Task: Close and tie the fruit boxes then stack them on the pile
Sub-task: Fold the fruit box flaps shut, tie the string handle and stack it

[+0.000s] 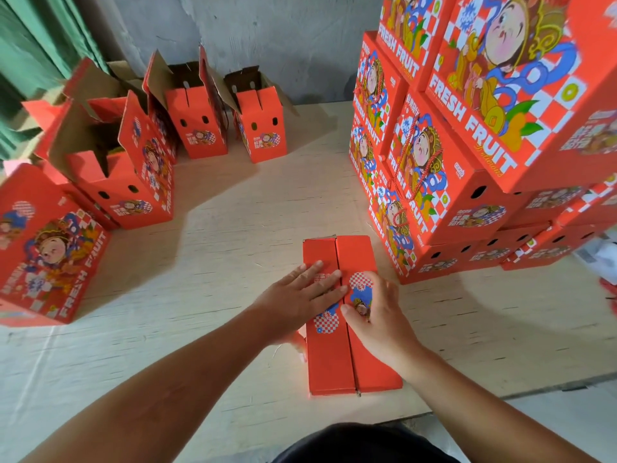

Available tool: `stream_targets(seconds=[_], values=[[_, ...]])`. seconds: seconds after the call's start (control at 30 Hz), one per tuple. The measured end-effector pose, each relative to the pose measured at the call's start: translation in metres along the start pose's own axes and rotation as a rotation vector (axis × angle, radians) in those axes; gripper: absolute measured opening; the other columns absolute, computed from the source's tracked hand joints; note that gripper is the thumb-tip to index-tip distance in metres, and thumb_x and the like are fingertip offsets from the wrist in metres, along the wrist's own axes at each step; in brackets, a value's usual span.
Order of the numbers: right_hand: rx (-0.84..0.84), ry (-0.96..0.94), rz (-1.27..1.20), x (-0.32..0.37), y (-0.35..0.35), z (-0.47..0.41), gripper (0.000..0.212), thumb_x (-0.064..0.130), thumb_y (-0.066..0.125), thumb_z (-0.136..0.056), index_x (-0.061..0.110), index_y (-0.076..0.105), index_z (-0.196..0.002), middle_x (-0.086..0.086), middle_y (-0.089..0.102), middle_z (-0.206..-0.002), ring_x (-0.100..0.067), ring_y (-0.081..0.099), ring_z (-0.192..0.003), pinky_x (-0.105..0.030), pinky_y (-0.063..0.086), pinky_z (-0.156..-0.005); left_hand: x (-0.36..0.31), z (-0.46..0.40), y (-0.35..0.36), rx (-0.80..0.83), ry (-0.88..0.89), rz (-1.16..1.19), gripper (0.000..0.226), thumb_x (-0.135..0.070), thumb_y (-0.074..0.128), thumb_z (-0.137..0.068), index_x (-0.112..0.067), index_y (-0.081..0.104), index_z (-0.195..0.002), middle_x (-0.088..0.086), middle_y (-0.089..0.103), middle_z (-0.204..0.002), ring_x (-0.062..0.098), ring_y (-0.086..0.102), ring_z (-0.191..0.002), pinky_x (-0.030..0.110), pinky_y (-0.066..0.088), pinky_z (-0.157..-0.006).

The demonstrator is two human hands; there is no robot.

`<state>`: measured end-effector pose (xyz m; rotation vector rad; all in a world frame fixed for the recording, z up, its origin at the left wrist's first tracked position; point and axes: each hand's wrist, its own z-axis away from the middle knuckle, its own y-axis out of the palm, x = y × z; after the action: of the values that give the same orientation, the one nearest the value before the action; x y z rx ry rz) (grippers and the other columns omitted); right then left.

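A: What's nearest?

B: A dark garment at the bottom edge, then two bare forearms reaching out over a pale wooden worktop (207, 248). Both hands lie on a red fruit box (337, 359) standing just in front of the person, its two top flaps folded down and meeting along a middle seam.

A: How do the hands sit?

B: The left hand (297, 304) is flat, fingers straight and spread, pressing the left flap. The right hand (379, 315) rests on the right flap with fingers bent downward over the printed picture; I cannot tell whether it grips anything.

A: And further out?

B: To the right, close beside the box, rises the pile of closed boxes (467, 162), printed "FRESH FRUIT", some with red cord handles. At the left edge a closed box (46, 248) lies on its side. Behind it stand open boxes (130, 182) with flaps up, and two more open ones (230, 128) near the grey wall (283, 38). A green curtain (30, 48) hangs far left.
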<state>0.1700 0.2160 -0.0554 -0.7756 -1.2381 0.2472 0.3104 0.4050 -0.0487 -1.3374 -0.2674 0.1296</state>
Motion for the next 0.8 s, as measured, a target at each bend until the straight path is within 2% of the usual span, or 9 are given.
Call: stream_targets(seconds=[0.1,0.2,0.27,0.3,0.37,0.47,0.57,0.67,0.8], values=[[-0.036,0.208,-0.266,0.000,-0.006,-0.001,0.084,0.032,0.076,-0.092,0.021,0.024,-0.157,-0.001,0.036,-0.149,-0.014,0.049,-0.128,-0.037,0.045,-0.107,-0.007,0.012,0.000,-0.003,-0.194,0.117,0.161,-0.080,0.078,-0.054,-0.021,-0.028,-0.159,0.011,-0.024,-0.170,0.034,-0.021,-0.155,0.048,-0.005,-0.126],[0.050,0.417,-0.406,-0.001,-0.009,0.012,0.060,0.040,0.076,-0.090,0.020,0.044,-0.137,0.000,0.061,-0.131,-0.014,0.063,-0.112,-0.033,0.051,-0.085,-0.025,0.038,0.011,0.107,-0.532,0.817,0.145,-0.057,0.085,-0.073,-0.026,-0.027,-0.160,0.004,-0.026,-0.169,0.027,-0.018,-0.154,0.051,0.002,-0.127],[0.084,0.392,-0.428,-0.004,-0.006,0.023,0.052,0.042,0.076,-0.090,0.028,0.045,-0.130,0.009,0.065,-0.120,-0.005,0.063,-0.106,-0.023,0.046,-0.078,-0.044,0.053,0.023,0.087,-0.737,1.468,0.080,-0.037,0.071,-0.097,-0.035,0.026,-0.163,0.003,0.025,-0.168,0.026,0.019,-0.155,0.035,0.028,-0.122],[0.086,0.375,-0.439,-0.005,-0.005,0.026,0.049,0.043,0.075,-0.091,0.031,0.046,-0.129,0.012,0.066,-0.119,-0.003,0.063,-0.107,-0.020,0.045,-0.078,-0.055,0.056,0.026,0.038,-0.858,1.701,0.045,-0.038,0.059,-0.104,-0.041,0.051,-0.148,-0.001,0.050,-0.154,0.025,0.038,-0.146,0.030,0.037,-0.116],[0.078,0.399,-0.490,-0.001,-0.007,0.023,0.031,0.047,0.068,-0.095,0.032,0.055,-0.119,0.015,0.067,-0.117,-0.005,0.062,-0.111,-0.017,0.042,-0.078,-0.073,0.051,0.019,0.000,-0.975,1.999,0.044,-0.059,0.039,-0.106,-0.038,0.059,-0.139,-0.010,0.062,-0.141,0.024,0.053,-0.135,0.042,0.035,-0.117],[0.069,0.653,-0.538,0.000,-0.009,0.011,0.060,0.069,0.050,-0.096,0.024,0.056,-0.135,0.007,0.056,-0.135,-0.024,0.049,-0.137,-0.032,0.040,-0.104,-0.091,0.029,0.002,-0.055,-0.949,2.140,0.058,-0.073,0.030,-0.101,-0.039,0.066,-0.131,-0.016,0.068,-0.132,0.015,0.057,-0.130,0.045,0.030,-0.123],[0.055,1.018,-0.611,-0.013,-0.012,0.017,0.090,0.086,0.042,-0.087,0.022,0.046,-0.150,-0.017,0.056,-0.145,-0.039,0.057,-0.130,-0.055,0.045,-0.107,-0.093,0.015,-0.005,-0.510,-1.095,2.262,0.043,-0.040,0.058,-0.104,-0.026,0.053,-0.144,0.002,0.065,-0.136,0.025,0.063,-0.125,0.047,0.043,-0.116],[0.260,1.092,-0.876,-0.008,-0.017,0.031,0.062,0.069,0.058,-0.091,0.017,0.069,-0.122,-0.019,0.077,-0.108,-0.041,0.076,-0.091,-0.055,0.062,-0.070,-0.079,0.015,-0.009,-0.994,-1.125,2.487,0.049,-0.012,0.061,-0.103,-0.021,0.041,-0.147,0.014,0.061,-0.115,0.025,0.063,-0.103,0.040,0.049,-0.098],[-0.186,0.743,-0.706,0.004,-0.018,0.020,0.024,0.025,0.067,-0.098,0.002,0.071,-0.097,-0.030,0.073,-0.100,-0.035,0.072,-0.078,-0.047,0.057,-0.073,-0.064,0.014,-0.045,-1.040,-1.049,2.563,0.032,-0.016,0.062,-0.102,-0.020,0.054,-0.133,0.002,0.054,-0.096,0.014,0.049,-0.066,0.030,0.042,-0.063]])
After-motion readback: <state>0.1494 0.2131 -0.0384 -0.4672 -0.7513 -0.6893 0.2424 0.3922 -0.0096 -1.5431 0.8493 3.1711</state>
